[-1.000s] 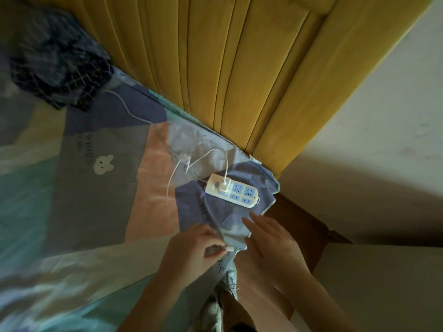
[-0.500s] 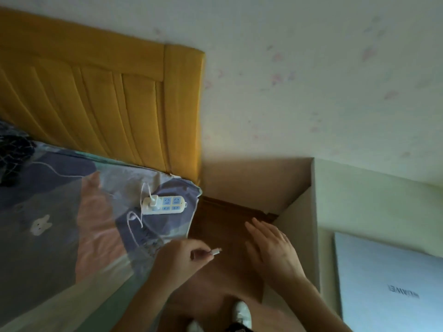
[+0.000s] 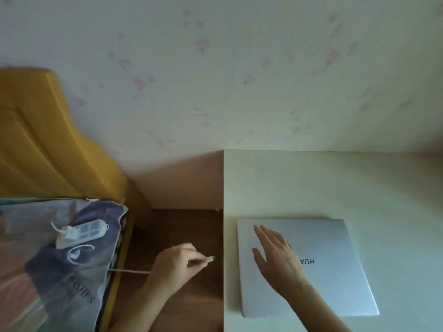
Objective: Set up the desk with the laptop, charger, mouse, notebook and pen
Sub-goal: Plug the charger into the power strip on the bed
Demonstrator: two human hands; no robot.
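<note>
A patterned bedsheet (image 3: 60, 271) covers the bed at the left, against a mustard headboard (image 3: 43, 144). At the right, a pale desk (image 3: 335, 183) stands against the wall, with a strip of wooden floor (image 3: 182, 226) between bed and desk. A closed silver laptop (image 3: 335, 271) lies flat on the desk. The right hand (image 3: 278, 259) hovers over or rests on its lid, fingers spread and flat; contact is hard to judge. A white power strip (image 3: 81, 233) sits on the sheet. The left hand (image 3: 175, 267), above the floor, pinches the charger cable (image 3: 129, 271) just behind its connector (image 3: 210, 259), which points at the desk's edge.
</note>
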